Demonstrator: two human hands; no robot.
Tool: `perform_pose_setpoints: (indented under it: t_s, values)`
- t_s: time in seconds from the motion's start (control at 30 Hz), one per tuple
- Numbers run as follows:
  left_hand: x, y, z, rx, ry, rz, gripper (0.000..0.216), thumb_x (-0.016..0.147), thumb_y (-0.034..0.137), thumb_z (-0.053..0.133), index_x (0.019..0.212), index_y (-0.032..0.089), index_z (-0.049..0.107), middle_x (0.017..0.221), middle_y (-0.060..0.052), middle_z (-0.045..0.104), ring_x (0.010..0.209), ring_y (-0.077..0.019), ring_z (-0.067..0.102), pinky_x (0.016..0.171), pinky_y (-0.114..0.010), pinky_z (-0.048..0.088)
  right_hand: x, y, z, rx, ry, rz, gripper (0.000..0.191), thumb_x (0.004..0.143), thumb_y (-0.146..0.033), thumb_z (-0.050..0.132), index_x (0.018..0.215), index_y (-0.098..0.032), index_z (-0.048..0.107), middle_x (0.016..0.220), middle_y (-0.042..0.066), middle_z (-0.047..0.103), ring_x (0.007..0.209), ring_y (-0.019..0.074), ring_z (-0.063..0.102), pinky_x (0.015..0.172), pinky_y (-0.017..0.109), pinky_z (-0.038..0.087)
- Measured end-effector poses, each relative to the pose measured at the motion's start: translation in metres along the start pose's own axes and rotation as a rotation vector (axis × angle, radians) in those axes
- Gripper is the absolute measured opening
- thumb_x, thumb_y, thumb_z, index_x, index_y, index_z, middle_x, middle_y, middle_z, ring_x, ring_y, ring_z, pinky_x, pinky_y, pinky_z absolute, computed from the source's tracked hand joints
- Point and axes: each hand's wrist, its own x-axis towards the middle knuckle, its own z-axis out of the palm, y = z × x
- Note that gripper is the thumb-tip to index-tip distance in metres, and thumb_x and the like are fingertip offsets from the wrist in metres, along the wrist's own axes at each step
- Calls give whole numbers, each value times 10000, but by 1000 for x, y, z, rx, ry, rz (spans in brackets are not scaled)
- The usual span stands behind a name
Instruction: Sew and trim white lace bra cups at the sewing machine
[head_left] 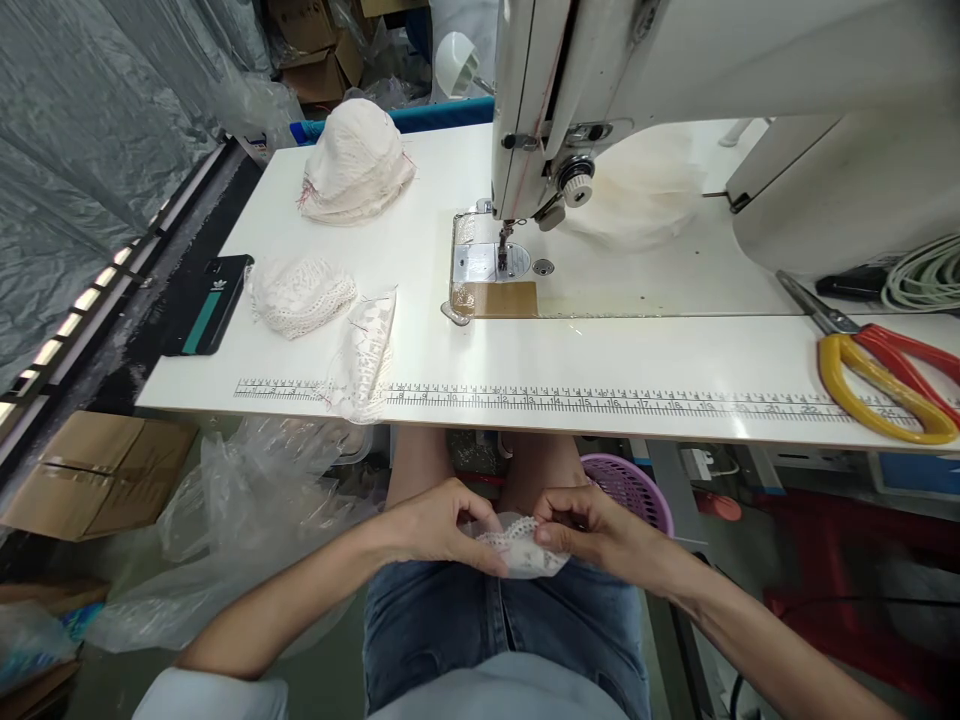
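Observation:
Over my lap, my left hand [466,530] and my right hand [574,525] hold a small white lace fabric piece [529,557] between them. The left thumb and fingers close on its left end, while the right fingers pinch its upper right edge. A scalloped, holed trim runs along its top. On the table in front lie a white lace piece [367,350] that overlaps the front edge, a rounded lace piece [301,297], and a stack of cream cup-shaped fabric pieces [356,165] with reddish threads.
A sewing machine [532,110] stands on the white table [637,360], which has a printed ruler along its front. Scissors [877,370] with red and yellow handles lie at right, a phone [210,305] at left. Below are a purple basket [630,490], plastic bags [247,530] and a cardboard box [101,470].

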Motion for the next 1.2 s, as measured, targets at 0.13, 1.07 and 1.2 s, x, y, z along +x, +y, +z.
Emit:
perform_pose_setpoints:
  t_s: [0.13, 1.07, 1.2]
  values:
    - [-7, -4, -10, 6, -62, -6, 256, 627, 382, 739, 719, 145, 704, 660, 6, 509, 624, -97, 417, 552, -199, 298, -2, 3, -6, 84, -39, 28, 330, 790, -482, 600, 711, -164, 569, 584, -46, 442, 514, 74, 346, 464, 200, 245]
    - [9, -10, 1, -46, 87, 38, 251, 676, 362, 709, 709, 116, 670, 639, 14, 539, 614, -88, 445, 567, -187, 331, 6, 4, 10, -119, 66, -58, 360, 875, -473, 478, 730, -154, 563, 624, -34, 406, 572, 95, 335, 520, 223, 259]
    - [5, -13, -1, -45, 101, 20, 226, 669, 336, 715, 689, 117, 666, 668, 4, 561, 630, -92, 459, 576, -190, 341, 2, 4, 5, -80, -16, -63, 396, 906, -479, 416, 744, -146, 555, 616, -43, 350, 560, 89, 294, 508, 225, 233]
